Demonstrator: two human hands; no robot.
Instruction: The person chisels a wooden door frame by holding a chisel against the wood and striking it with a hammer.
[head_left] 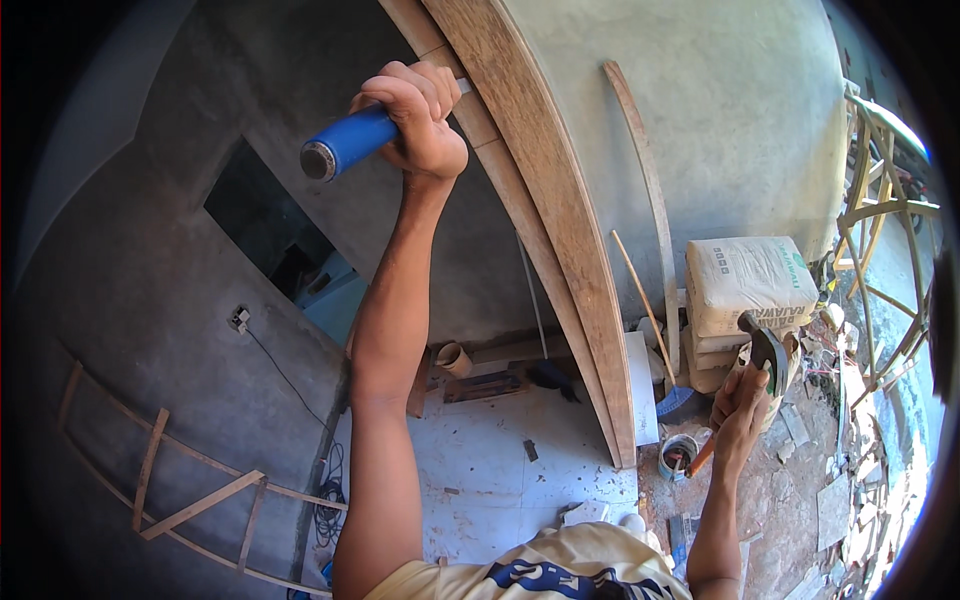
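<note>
Left hand (425,115) grips chisel (352,140), right hand (738,408) hammer (767,352); sack (742,285), shirt (570,550) bear lettering

There are two hands (425,125), one chisel (350,142), one hammer (768,352), one bucket (668,466), one wall socket (240,318) and at least two stacked sacks (742,285).

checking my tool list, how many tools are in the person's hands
2: a blue-handled chisel in the left hand and a hammer in the right hand. Anything small inside either grip would be hidden.
</note>
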